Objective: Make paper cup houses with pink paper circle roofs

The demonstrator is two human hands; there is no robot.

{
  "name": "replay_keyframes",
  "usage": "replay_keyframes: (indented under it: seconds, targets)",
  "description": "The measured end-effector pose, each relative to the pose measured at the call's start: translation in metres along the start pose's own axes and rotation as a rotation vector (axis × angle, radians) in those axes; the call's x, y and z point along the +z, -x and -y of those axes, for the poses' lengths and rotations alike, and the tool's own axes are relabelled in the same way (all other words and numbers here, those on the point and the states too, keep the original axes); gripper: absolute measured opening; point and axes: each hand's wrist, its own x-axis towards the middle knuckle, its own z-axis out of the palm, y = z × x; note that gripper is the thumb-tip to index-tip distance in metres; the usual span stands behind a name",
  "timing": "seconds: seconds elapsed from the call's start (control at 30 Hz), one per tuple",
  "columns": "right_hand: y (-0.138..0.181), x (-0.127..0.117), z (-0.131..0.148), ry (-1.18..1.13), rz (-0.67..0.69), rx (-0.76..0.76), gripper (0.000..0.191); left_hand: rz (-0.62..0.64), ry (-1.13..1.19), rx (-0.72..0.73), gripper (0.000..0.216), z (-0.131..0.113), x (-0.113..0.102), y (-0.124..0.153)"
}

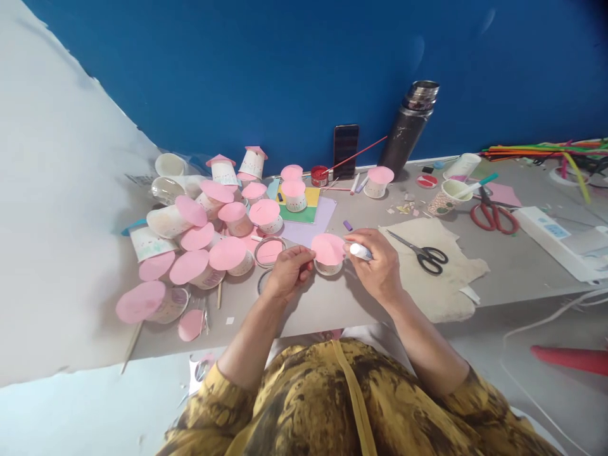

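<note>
A small paper cup (328,267) stands on the grey table (498,278) in front of me, topped by a pink paper disc (327,248). My left hand (289,271) pinches the disc's left edge with closed fingers. My right hand (375,266) is closed around a white glue stick (360,251), whose tip points at the disc's right edge.
Several cups with pink paper tops (209,234) crowd the table's left. Black scissors (422,254) lie on a cream cloth at my right; red scissors (494,215), a steel flask (409,126), a phone (346,150), a red paint pot (320,175) and a power strip (555,237) lie beyond.
</note>
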Motion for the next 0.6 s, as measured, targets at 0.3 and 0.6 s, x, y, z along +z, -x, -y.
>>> replay_keyframes:
  seconds: [0.3,0.6]
  targets:
    - [-0.011,0.014,-0.004,0.142,0.208,-0.19,0.022,-0.014,-0.068,0.012,0.028,-0.002,0.003,-0.001]
    - [-0.007,0.005,-0.007,-0.017,0.029,-0.038,0.017,-0.326,-0.719,0.768,0.035,0.002,0.011,0.014]
